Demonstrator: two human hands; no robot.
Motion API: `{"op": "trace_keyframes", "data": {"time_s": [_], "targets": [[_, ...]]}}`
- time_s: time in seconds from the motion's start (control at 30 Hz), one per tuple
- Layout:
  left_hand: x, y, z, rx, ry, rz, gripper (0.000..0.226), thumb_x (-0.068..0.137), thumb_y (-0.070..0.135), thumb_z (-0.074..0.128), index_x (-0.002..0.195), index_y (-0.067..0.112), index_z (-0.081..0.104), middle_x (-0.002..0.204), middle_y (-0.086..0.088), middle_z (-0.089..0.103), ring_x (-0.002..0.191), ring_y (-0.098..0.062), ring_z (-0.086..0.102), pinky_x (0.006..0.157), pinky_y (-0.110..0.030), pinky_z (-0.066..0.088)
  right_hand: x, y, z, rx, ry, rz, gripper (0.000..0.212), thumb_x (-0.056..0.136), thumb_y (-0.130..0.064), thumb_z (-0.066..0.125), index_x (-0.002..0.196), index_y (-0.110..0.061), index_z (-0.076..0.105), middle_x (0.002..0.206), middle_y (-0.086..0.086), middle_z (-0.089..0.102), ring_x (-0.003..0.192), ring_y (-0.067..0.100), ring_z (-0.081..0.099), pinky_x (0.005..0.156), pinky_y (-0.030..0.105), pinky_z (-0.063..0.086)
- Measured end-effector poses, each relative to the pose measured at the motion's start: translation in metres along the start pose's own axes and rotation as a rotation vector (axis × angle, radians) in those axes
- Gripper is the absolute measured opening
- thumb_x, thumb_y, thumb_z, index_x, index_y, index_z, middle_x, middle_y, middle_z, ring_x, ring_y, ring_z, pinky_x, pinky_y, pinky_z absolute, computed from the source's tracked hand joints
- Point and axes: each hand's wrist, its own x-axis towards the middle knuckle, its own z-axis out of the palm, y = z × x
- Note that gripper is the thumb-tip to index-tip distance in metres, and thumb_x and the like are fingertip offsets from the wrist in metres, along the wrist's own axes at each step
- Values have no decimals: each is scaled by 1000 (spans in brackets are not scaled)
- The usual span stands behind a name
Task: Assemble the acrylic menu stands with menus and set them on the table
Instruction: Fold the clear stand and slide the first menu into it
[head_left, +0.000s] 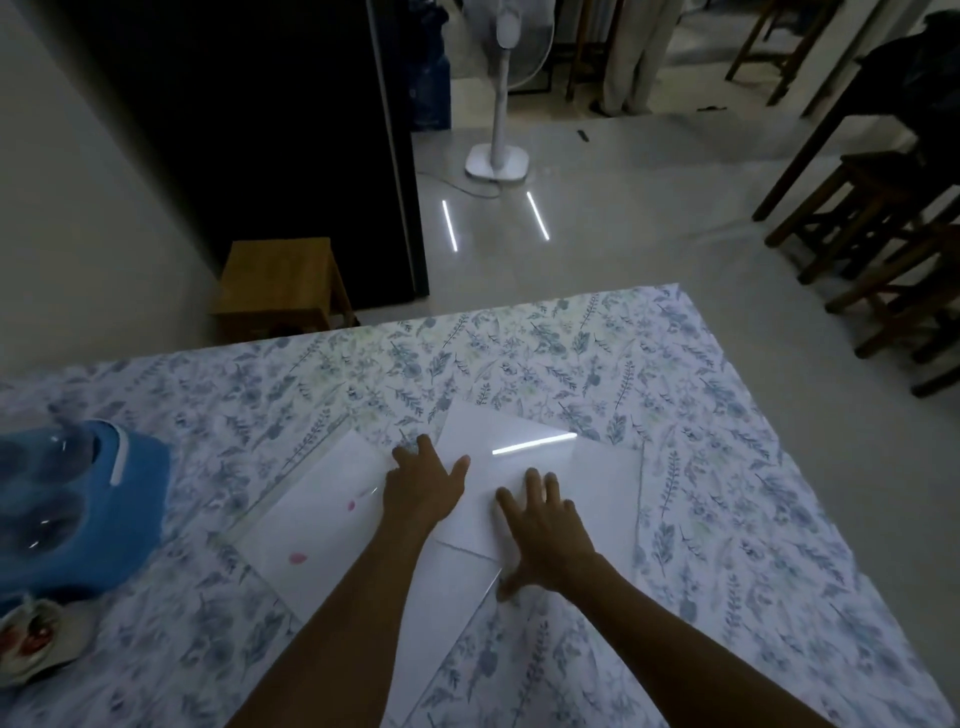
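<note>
I see both hands flat on a loose spread of white menu sheets and clear acrylic in the middle of the table (519, 353), which is covered in a blue-green leaf-print cloth. My left hand (423, 486) lies palm down with its fingers spread and extended, pressing where a sheet marked with pink spots (311, 514) meets the glossy central sheet (498, 441); it grips nothing. My right hand (545, 525) is also palm down and open, fingers fanned over the central sheet, with the thumb hooked down at that sheet's near edge; I cannot tell whether the thumb is under the edge or only touching it. The central sheet carries a bright strip of reflected light, so it reads as acrylic or as paper under acrylic, and I cannot tell which. Another white sheet (608, 483) lies to the right, partly beneath it, and one more (441, 597) runs toward me between my forearms. A blue bundle (104, 499) sits at the table's left edge, well apart from the sheets. Beyond the table stand a wooden stool (280, 286) and a white pedestal fan (498, 104).
</note>
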Motion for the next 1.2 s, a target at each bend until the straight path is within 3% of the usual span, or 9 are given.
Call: {"op": "trace_keyframes", "data": {"time_s": [0.23,0.43,0.53,0.73,0.83,0.9,0.97,1.1,1.2], "targets": [[-12,-2,15,-144,56,-32,69,97,52,47,149,10,31,144,-22,44,123,-40,55,100,-46,46,-8,4,-4,1,-1,5,116,67,-59,80,150,-19,11,159,29,3,145,55,3,108,68,33],[-9,2,13,-289,-23,-104,90,86,65,53,153,11,29,154,-15,43,139,-35,44,114,-49,37,-15,14,-3,-149,24,-120,106,78,-63,67,152,-12,9,155,39,11,138,65,18,94,61,51],[-8,0,8,-316,-107,-183,99,80,71,52,154,10,28,156,-14,41,141,-35,42,117,-51,32,-22,12,-2,-208,43,-126,109,76,-60,72,150,-6,14,152,43,12,134,67,22,93,64,50],[-16,7,-10,-389,-140,-156,113,68,77,54,155,10,27,158,-15,39,143,-35,39,117,-52,32,-35,7,-28,-192,-3,-105,104,79,-54,68,150,1,14,155,39,12,136,65,22,98,66,45],[-26,19,-27,-390,-97,-116,106,77,76,56,153,8,29,157,-15,39,143,-36,40,117,-52,33,-41,-1,-57,-160,-19,-94,80,84,-34,64,144,6,29,147,36,33,128,58,43,98,58,49],[-31,25,-37,-437,-62,-91,99,83,72,55,153,8,29,158,-14,38,144,-35,39,118,-51,32,-48,-4,-82,-173,24,-146,52,85,-20,63,128,7,49,123,29,57,106,44,62,89,47,55],[-35,30,-49,-495,-29,-81,95,86,72,52,153,8,31,158,-13,38,144,-33,38,117,-45,33,-53,-4,-105,-183,69,-189,29,88,-10,61,114,4,61,107,20,67,93,35,68,82,41,56],[-40,40,-74,-663,20,-78,101,81,87,30,138,6,50,140,-16,57,125,-33,57,109,-44,44,-53,7,-138,-95,197,-179,25,91,-3,55,116,-1,57,104,17,67,90,29,67,74,35,52],[-47,42,-86,-787,128,-110,71,99,64,21,124,7,56,117,-18,65,107,-34,65,99,-45,51,-53,23,-165,88,329,-207,34,90,-1,56,123,-7,56,105,16,68,88,27,67,77,34,56]]}}
